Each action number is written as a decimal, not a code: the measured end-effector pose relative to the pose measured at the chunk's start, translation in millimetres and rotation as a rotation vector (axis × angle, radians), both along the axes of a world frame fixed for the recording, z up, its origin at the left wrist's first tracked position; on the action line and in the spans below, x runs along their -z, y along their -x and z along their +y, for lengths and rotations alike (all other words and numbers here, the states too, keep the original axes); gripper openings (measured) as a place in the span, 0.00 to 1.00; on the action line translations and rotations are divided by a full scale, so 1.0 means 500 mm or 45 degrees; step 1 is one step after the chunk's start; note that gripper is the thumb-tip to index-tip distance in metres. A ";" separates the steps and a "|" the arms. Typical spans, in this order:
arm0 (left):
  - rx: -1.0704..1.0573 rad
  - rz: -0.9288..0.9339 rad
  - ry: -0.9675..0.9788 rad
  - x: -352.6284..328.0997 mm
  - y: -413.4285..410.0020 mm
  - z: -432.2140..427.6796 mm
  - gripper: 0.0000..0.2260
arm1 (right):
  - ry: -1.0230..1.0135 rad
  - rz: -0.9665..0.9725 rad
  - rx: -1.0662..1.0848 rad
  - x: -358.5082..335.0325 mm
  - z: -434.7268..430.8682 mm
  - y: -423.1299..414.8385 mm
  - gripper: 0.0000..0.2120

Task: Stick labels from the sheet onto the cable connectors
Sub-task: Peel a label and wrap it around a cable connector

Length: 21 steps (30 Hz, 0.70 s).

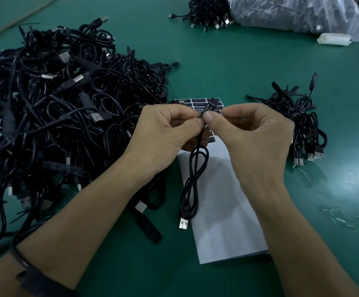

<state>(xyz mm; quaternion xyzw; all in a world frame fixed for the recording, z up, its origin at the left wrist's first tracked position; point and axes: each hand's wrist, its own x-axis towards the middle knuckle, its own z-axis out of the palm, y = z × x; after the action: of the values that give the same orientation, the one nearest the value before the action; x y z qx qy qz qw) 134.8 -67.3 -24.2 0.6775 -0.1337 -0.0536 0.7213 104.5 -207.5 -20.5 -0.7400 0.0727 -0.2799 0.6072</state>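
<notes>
My left hand (165, 133) and my right hand (253, 133) meet above the label sheet (223, 211), both pinching the black connector (208, 108) of one cable. A black label with pale lettering lies along that connector, under my right thumb. The rest of the cable (192, 183) hangs down in loops, and its silver USB plug (183, 224) rests at the sheet's left edge. The sheet's far end carries rows of black labels (198, 102); its near part is bare white backing.
A big tangled heap of black cables (52, 116) fills the left of the green table. A smaller bundle (298, 125) lies to the right of my hands. At the back are another bunch (208, 13) and a clear plastic bag (292, 13). Small metal bits (341, 217) lie at right.
</notes>
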 end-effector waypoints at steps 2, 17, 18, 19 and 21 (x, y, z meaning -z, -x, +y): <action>0.006 -0.006 0.004 0.000 0.001 0.000 0.06 | -0.017 -0.004 -0.035 0.004 -0.002 -0.003 0.09; 0.020 -0.123 -0.035 0.016 -0.005 0.000 0.03 | -0.078 -0.013 -0.329 0.004 0.000 -0.007 0.10; 0.016 -0.123 -0.030 0.017 -0.006 0.000 0.03 | -0.072 -0.011 -0.334 0.003 0.000 -0.006 0.10; 0.015 -0.121 -0.025 0.018 -0.006 0.000 0.03 | -0.067 -0.006 -0.338 0.002 0.000 -0.006 0.11; 0.018 -0.120 -0.021 0.017 -0.006 -0.001 0.03 | -0.056 0.008 -0.343 0.000 0.001 -0.005 0.11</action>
<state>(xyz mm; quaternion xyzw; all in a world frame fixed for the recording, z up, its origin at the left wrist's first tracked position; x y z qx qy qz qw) 137.7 -67.6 -32.8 0.6842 -0.1719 -0.0277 0.7082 106.8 -207.0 -20.5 -0.7303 -0.0192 -0.1920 0.6553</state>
